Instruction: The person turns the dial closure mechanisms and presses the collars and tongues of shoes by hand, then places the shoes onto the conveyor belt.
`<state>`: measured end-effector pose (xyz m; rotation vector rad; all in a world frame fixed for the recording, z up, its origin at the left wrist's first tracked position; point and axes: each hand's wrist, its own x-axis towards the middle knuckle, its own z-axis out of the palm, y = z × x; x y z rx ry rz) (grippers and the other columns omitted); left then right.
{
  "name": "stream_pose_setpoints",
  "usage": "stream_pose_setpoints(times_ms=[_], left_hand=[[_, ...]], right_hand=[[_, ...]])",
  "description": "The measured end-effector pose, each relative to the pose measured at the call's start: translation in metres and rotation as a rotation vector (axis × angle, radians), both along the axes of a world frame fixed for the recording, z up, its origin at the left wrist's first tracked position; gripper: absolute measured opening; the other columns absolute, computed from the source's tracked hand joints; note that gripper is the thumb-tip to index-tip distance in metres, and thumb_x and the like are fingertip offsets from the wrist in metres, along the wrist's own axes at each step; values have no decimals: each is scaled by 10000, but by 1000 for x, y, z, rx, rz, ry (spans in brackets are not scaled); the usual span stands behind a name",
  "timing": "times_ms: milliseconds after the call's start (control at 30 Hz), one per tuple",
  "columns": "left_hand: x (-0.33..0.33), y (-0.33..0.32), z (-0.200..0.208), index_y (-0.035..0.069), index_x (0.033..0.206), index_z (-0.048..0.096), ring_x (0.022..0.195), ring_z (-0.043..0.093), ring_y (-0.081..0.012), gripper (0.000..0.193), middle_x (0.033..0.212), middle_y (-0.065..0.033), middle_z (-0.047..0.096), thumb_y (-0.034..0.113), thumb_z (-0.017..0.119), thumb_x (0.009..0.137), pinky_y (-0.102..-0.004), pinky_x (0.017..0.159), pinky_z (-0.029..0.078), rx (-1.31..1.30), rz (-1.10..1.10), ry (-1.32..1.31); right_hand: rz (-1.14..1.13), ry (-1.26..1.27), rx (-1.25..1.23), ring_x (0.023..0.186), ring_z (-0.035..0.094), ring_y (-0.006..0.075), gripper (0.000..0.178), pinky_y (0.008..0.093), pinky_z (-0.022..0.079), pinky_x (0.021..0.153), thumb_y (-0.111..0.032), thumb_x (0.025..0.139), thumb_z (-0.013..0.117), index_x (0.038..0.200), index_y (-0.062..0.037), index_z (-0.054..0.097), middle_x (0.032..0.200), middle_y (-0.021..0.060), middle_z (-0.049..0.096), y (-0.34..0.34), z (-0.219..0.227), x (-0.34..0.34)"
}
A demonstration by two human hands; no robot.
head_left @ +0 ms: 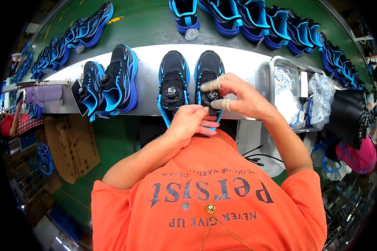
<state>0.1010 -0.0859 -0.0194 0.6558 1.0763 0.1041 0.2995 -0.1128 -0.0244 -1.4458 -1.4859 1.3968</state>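
Two black-and-blue sneakers stand side by side in front of me, toes pointing away, each with a round dial on its tongue. Bent over the right-hand sneaker (208, 62) is my right hand (238, 95). Pale covers wrap its thumb and index finger, which close around the dial area. My left hand (193, 120) is at the same shoe's collar, its thumb and index finger pinched at the tongue's top and the other fingers curled over the opening. Its hold is partly hidden. The left-hand sneaker (172, 67) stands just beside, its rear partly covered by my left hand.
Another pair of sneakers (120, 79) stands to the left, near a lilac container (47, 95) and a long tool. At right, a metal tray (273, 71) holds tags and clear plastic bags. Rows of sneakers (255, 21) line the green surface beyond. A cardboard sheet (73, 146) sits lower left.
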Motion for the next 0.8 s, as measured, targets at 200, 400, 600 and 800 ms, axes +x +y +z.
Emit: stream_pose_setpoints(times_ms=[200, 400, 600, 800], left_hand=[[-2, 1, -7, -102, 1154, 557, 983, 684, -321, 327, 1131, -252, 627, 180, 466, 1014, -379, 759, 606, 39, 8, -23], [-28, 21, 26, -61, 1125, 598, 853, 683, -219, 333, 1093, -163, 651, 245, 558, 999, -263, 619, 544, 13, -259, -56], [-55, 52, 4, 61, 1125, 674, 757, 481, -123, 337, 897, -23, 530, 111, 747, 800, -262, 684, 418, 1231, -325, 310], [-66, 75, 2, 40, 1126, 680, 731, 471, -96, 316, 976, -25, 561, 72, 725, 815, -220, 688, 403, 825, -430, -93]], right_hand=[[-94, -252, 133, 927, 521, 197, 280, 320, 450, 872, -154, 817, 727, 1096, -139, 746, 938, 49, 631, -1, -8, -17], [14, -241, 116, 949, 542, 205, 318, 320, 449, 885, -214, 830, 732, 1144, -162, 730, 1074, 64, 656, 5, -7, -5], [-129, -367, 283, 1040, 551, 291, 453, 366, 446, 922, -317, 872, 702, 1273, -118, 637, 1131, 146, 588, 65, -24, -25], [11, -479, 330, 1191, 506, 392, 586, 432, 421, 1013, -416, 884, 671, 1392, -156, 539, 1255, 229, 518, 115, -78, -71]])
